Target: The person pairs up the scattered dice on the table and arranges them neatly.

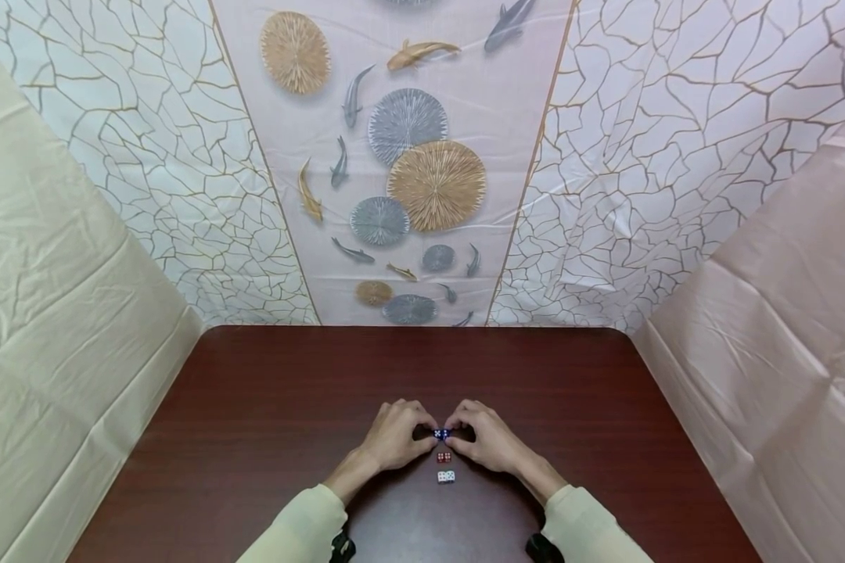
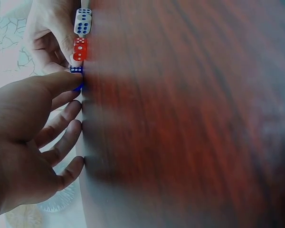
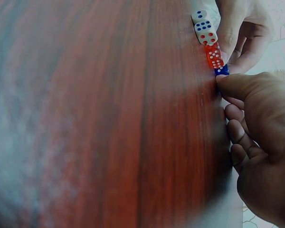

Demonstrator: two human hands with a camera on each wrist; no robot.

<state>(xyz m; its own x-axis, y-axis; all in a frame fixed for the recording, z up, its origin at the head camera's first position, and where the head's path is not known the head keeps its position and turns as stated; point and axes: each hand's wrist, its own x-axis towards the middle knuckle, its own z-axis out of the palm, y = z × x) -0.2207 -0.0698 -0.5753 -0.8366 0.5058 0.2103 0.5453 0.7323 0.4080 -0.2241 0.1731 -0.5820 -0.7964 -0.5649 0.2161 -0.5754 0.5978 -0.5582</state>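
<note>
Two blue dice (image 1: 441,434) sit side by side on the dark table, between my hands. My left hand (image 1: 393,438) pinches them from the left with thumb and forefinger, and my right hand (image 1: 491,439) does the same from the right. In the left wrist view, a blue die (image 2: 76,70) shows by the thumb tip, its lower part covered. The right wrist view also has a blue die (image 3: 222,70) at the thumb tip. Just nearer to me lies a pair of red dice (image 1: 444,457), and nearer still a pair of white dice (image 1: 446,476).
The reddish-brown table (image 1: 289,391) has rounded far corners. Behind it hangs a patterned cloth (image 1: 408,258) with fish and round motifs. Plain pale cloth (image 1: 77,352) slopes along the left, and a pinkish cloth (image 1: 760,352) along the right.
</note>
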